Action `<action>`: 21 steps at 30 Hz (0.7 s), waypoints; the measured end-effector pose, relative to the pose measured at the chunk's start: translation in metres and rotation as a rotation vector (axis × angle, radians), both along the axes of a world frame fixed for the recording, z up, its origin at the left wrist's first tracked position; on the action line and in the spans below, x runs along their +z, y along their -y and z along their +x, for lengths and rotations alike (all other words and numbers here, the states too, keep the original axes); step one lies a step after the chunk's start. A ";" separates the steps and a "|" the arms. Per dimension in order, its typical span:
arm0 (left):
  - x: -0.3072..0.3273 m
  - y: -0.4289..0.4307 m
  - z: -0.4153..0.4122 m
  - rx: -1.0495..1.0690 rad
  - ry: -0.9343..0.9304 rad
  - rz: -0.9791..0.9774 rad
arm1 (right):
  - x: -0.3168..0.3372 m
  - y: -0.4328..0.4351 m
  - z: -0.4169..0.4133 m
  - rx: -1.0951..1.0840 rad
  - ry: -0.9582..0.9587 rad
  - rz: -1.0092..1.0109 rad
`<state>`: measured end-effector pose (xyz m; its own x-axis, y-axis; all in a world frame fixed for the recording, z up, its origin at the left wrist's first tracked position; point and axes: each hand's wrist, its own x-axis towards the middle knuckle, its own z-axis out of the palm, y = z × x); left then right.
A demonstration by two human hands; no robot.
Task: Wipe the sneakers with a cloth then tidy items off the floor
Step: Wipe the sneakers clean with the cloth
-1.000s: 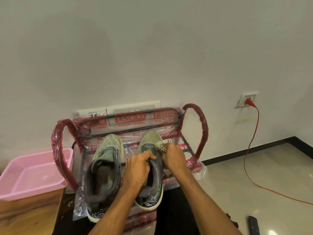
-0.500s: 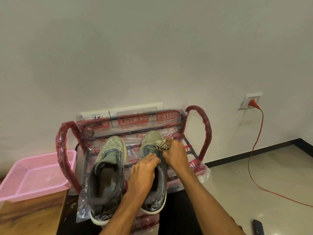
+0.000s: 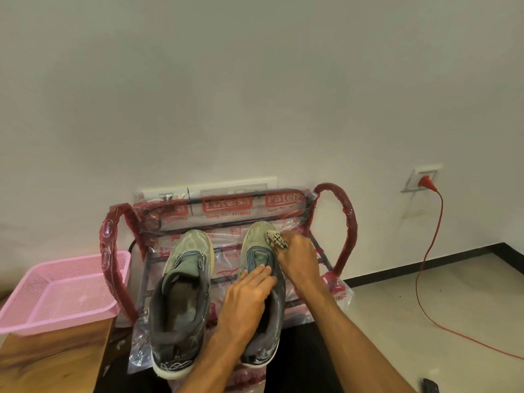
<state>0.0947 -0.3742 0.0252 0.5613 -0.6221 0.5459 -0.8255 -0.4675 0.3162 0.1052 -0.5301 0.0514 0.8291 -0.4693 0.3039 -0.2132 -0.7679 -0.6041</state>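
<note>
Grey-green canvas sneakers (image 3: 185, 251) stand paired, toes to 12 o'clock, on a plastic-wrapped metal shoe rack (image 3: 338, 214); left hand (image 3: 246, 296), grip spread flat, pins the right shoe (image 3: 255, 236) at its tongue, evidently to steady it, while right hand (image 3: 297, 258), grip pinching a patterned cloth wad (image 3: 276, 239), bears on its toe.

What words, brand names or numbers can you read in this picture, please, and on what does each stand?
"Patelsa": red label on the clear plastic wrap over the black metal shoe rack's back rail.
"Redg No.: 4018662": just beneath, same wrap.
"Patels": second label rightward, cut by a fold.
Oval marks on the red-wrapped left handle: too small.
Grey-green sneakers, patterned cloth: none.
</note>
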 end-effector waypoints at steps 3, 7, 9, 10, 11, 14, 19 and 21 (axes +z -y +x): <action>0.001 0.000 0.001 0.000 -0.011 -0.011 | -0.002 -0.002 0.002 0.002 0.029 -0.033; 0.000 -0.001 0.004 -0.006 -0.012 -0.017 | -0.010 -0.001 -0.012 0.142 -0.085 -0.149; 0.001 -0.001 0.003 -0.026 -0.009 -0.010 | -0.008 0.007 -0.015 0.136 -0.109 -0.190; 0.001 0.000 0.002 -0.030 -0.011 -0.012 | -0.005 0.010 -0.014 0.111 -0.102 -0.198; 0.002 0.001 0.002 -0.031 -0.013 -0.013 | -0.003 0.012 -0.011 0.080 -0.092 -0.202; 0.006 0.001 0.002 -0.014 -0.038 -0.040 | 0.002 0.004 -0.003 0.014 -0.120 -0.179; 0.014 -0.002 0.007 0.076 -0.164 -0.056 | 0.015 -0.007 -0.016 0.141 -0.325 -0.112; 0.014 -0.002 0.006 0.069 -0.158 -0.038 | 0.030 -0.002 -0.026 0.194 -0.399 -0.055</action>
<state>0.1005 -0.3723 0.0396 0.6827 -0.5596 0.4699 -0.7305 -0.5071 0.4575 0.0788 -0.5282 0.0815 0.9577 -0.2854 -0.0373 -0.2699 -0.8454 -0.4609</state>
